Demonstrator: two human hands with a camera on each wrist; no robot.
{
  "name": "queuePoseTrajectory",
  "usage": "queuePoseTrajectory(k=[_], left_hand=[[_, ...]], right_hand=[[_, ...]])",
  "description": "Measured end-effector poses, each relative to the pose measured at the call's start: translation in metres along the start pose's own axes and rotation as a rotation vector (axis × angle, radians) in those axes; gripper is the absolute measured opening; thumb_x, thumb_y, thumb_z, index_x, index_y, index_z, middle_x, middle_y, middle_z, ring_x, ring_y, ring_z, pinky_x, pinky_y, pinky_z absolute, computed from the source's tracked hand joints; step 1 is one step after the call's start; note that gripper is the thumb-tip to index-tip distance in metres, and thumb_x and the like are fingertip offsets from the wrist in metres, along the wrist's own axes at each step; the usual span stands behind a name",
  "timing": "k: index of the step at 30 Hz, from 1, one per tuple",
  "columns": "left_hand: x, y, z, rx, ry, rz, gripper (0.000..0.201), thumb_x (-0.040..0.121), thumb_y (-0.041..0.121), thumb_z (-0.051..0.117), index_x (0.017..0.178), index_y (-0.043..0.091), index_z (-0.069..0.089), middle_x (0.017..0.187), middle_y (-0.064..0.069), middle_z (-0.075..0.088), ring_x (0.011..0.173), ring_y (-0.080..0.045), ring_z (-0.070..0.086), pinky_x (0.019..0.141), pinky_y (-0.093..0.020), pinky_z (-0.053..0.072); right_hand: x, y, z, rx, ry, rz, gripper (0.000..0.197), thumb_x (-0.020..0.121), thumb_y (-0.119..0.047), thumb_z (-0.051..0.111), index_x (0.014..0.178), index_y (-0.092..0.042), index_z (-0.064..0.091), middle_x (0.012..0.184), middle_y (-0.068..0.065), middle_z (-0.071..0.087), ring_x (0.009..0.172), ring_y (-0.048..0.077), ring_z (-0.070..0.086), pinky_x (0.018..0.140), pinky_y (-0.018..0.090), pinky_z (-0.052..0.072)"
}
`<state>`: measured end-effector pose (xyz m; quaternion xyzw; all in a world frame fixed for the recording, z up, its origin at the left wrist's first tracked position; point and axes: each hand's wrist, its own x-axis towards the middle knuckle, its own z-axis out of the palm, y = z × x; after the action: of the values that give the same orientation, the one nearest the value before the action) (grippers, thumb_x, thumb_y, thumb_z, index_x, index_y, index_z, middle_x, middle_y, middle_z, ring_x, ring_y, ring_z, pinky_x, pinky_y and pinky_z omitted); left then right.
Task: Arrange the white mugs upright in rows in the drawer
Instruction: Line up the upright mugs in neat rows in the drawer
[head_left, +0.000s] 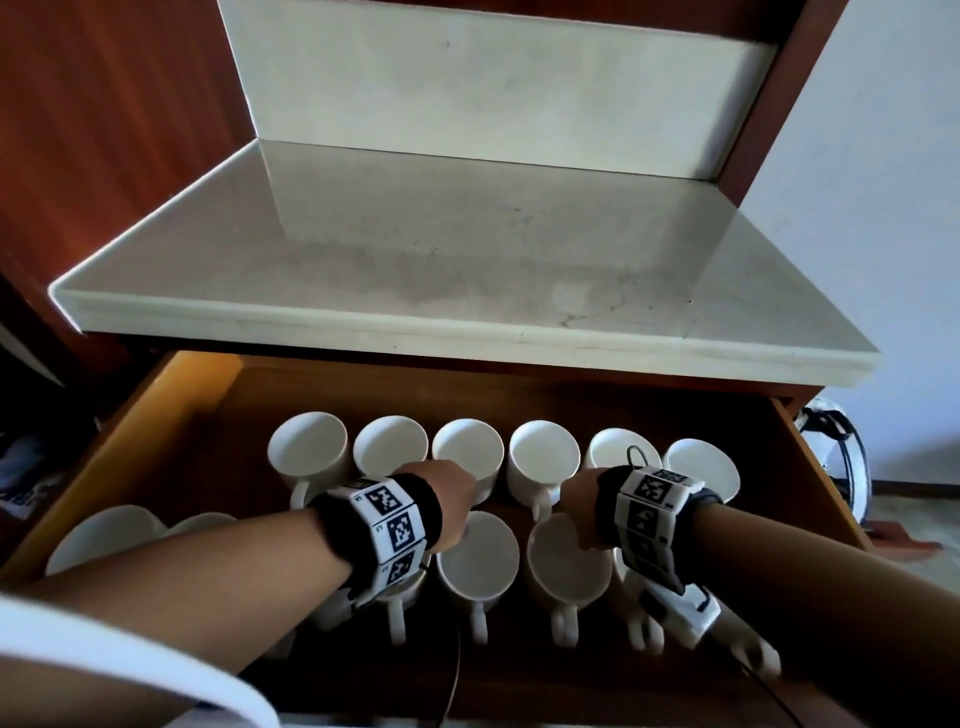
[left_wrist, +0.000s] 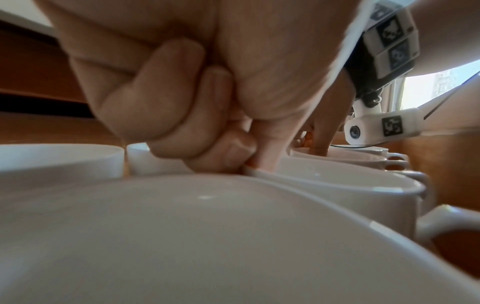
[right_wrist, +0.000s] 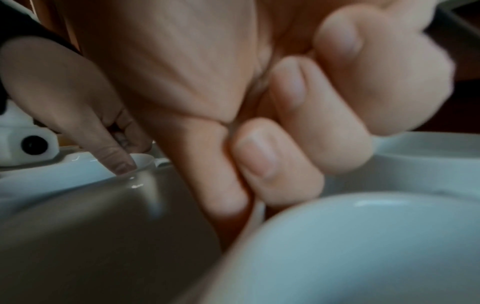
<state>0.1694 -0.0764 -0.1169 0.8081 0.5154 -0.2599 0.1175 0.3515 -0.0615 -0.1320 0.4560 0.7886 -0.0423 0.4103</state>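
From the head view, an open wooden drawer (head_left: 171, 415) under a pale stone worktop (head_left: 415, 260) holds white mugs upright in two rows, six in the back row (head_left: 310, 449), handles toward the person. The left hand (head_left: 451, 499) reaches down at the far rim of a front-row mug (head_left: 480, 558); the right hand (head_left: 579, 506) does the same at the next mug (head_left: 569, 564).

In the left wrist view, the left hand's fingers (left_wrist: 233, 150) pinch that mug's rim (left_wrist: 324, 181), thumb inside.

In the blurred right wrist view, the right hand's fingers (right_wrist: 267, 162) pinch a mug's rim between thumb and forefinger.
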Motion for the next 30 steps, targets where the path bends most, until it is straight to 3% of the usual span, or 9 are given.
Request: queuePoseTrajectory(k=[5,7,9,11,14,18,22,25,30], left_hand=[[0.002,-0.002,0.005,-0.021,-0.012,0.04,0.027,0.096,0.029,0.051,0.104,0.008,0.066,0.1,-0.01,0.065,0.097,-0.028,0.064,0.081,-0.035,0.052],[0.001,-0.002,0.004,-0.03,-0.012,0.052,0.028,0.096,0.03,0.051,0.105,0.008,0.065,0.104,-0.009,0.066,0.099,-0.028,0.063,0.078,-0.034,0.049],[-0.003,-0.003,0.0,-0.058,-0.011,0.059,0.03,0.096,0.036,0.052,0.099,0.009,0.065,0.1,-0.008,0.066,0.098,-0.028,0.063,0.079,-0.035,0.049],[-0.009,-0.008,-0.005,-0.102,0.006,0.059,0.039,0.095,0.044,0.051,0.075,0.012,0.056,0.079,-0.004,0.06,0.088,-0.027,0.063,0.077,-0.035,0.049],[-0.024,-0.03,-0.017,-0.105,0.061,0.03,0.049,0.095,0.049,0.048,0.06,0.015,0.042,0.074,-0.004,0.056,0.079,-0.024,0.058,0.07,-0.031,0.043],[-0.049,-0.085,-0.014,-0.009,0.056,-0.008,0.039,0.095,0.046,0.048,0.077,0.013,0.057,0.097,-0.01,0.068,0.094,-0.026,0.063,0.073,-0.029,0.043],[-0.071,-0.128,0.011,-0.006,-0.06,-0.077,0.036,0.091,0.047,0.055,0.083,0.013,0.064,0.08,-0.003,0.06,0.084,-0.024,0.059,0.071,-0.03,0.042],[-0.08,-0.141,0.028,-0.042,-0.143,-0.067,0.031,0.092,0.045,0.057,0.096,0.015,0.064,0.102,-0.007,0.068,0.098,-0.023,0.062,0.067,-0.025,0.035],[-0.077,-0.145,0.04,-0.017,-0.112,0.003,0.04,0.095,0.041,0.053,0.069,0.009,0.055,0.084,-0.009,0.067,0.084,-0.028,0.059,0.07,-0.029,0.04]], right_hand=[[-0.01,-0.001,-0.013,0.091,0.041,0.07,0.025,0.086,-0.018,0.055,0.107,-0.011,0.066,0.066,0.0,0.052,0.083,0.022,0.065,0.068,0.028,0.046],[-0.018,-0.003,-0.023,0.086,0.06,0.089,0.012,0.087,-0.016,0.054,0.088,-0.008,0.063,0.061,-0.001,0.047,0.082,0.023,0.064,0.066,0.027,0.042],[-0.028,-0.005,-0.036,0.073,0.083,0.092,0.016,0.089,-0.016,0.052,0.079,-0.007,0.058,0.077,0.005,0.061,0.093,0.026,0.066,0.066,0.027,0.04],[-0.037,-0.009,-0.051,0.097,0.129,0.091,0.019,0.092,-0.018,0.051,0.096,-0.005,0.063,0.1,0.009,0.068,0.099,0.025,0.066,0.067,0.025,0.039],[-0.04,-0.025,-0.07,0.188,0.251,0.059,0.024,0.092,-0.026,0.051,0.075,-0.011,0.057,0.074,0.004,0.059,0.075,0.024,0.062,0.061,0.023,0.038],[-0.023,-0.065,-0.091,0.263,0.319,-0.04,0.032,0.09,-0.035,0.057,0.095,-0.004,0.065,0.096,0.014,0.068,0.096,0.03,0.065,0.067,0.028,0.039],[0.006,-0.105,-0.102,0.26,0.288,-0.112,0.035,0.091,-0.036,0.056,0.106,-0.005,0.064,0.109,0.014,0.068,0.105,0.03,0.065,0.072,0.03,0.043],[0.019,-0.121,-0.103,0.24,0.266,-0.111,0.03,0.092,-0.028,0.054,0.11,-0.006,0.064,0.114,0.014,0.067,0.108,0.03,0.064,0.082,0.033,0.05],[0.03,-0.128,-0.106,0.114,0.161,-0.108,0.027,0.091,-0.01,0.054,0.115,-0.003,0.063,0.12,0.016,0.065,0.113,0.032,0.061,0.091,0.035,0.048]])
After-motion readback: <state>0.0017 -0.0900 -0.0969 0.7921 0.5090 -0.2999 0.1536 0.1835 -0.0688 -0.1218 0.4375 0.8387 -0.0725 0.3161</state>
